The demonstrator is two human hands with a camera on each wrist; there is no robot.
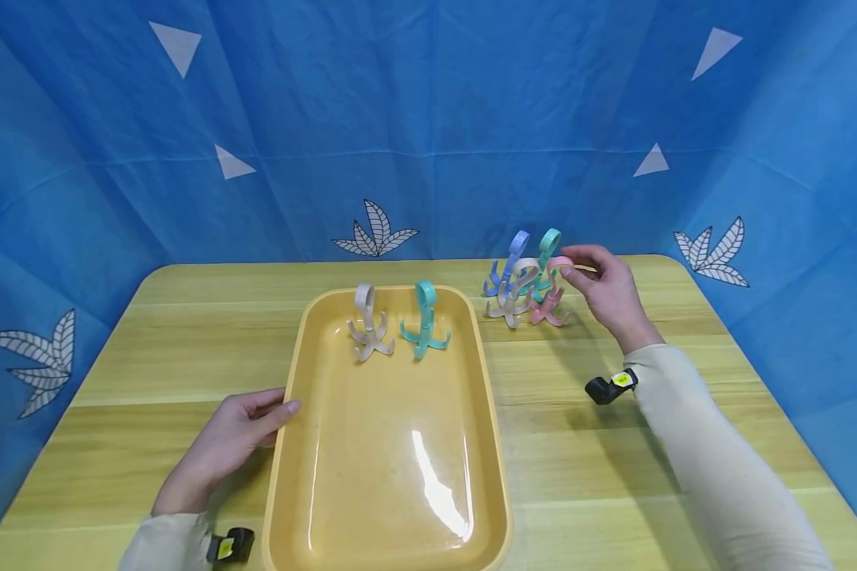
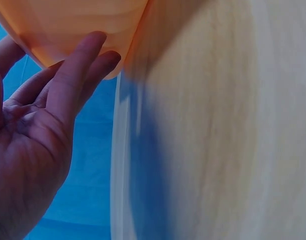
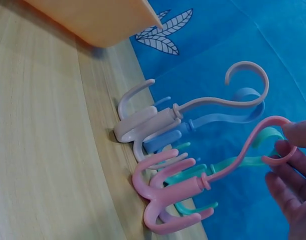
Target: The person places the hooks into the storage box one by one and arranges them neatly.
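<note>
My right hand (image 1: 611, 295) pinches the curved top of a pink four-pronged hanging hook (image 3: 175, 190) between thumb and fingers. The pink hook's prongs are down at the wooden table in the right wrist view. Close around it stand a beige hook (image 3: 155, 122), a blue hook (image 3: 213, 118) and a green hook (image 3: 248, 161), partly overlapping one another. On the left side, my left hand (image 1: 239, 428) holds the rim of a yellow tray (image 1: 290, 388), thumb over the edge and fingers (image 2: 75, 75) against its outer wall. Another beige hook (image 1: 370, 337) and another green hook (image 1: 425, 321) stand inside the tray's far end.
The wooden table (image 1: 186, 341) reaches back to a blue cloth backdrop (image 1: 428, 95) printed with leaves and white triangles. A black wrist camera (image 1: 603, 388) sits at the right sleeve, and another black camera (image 1: 236, 546) at the left one.
</note>
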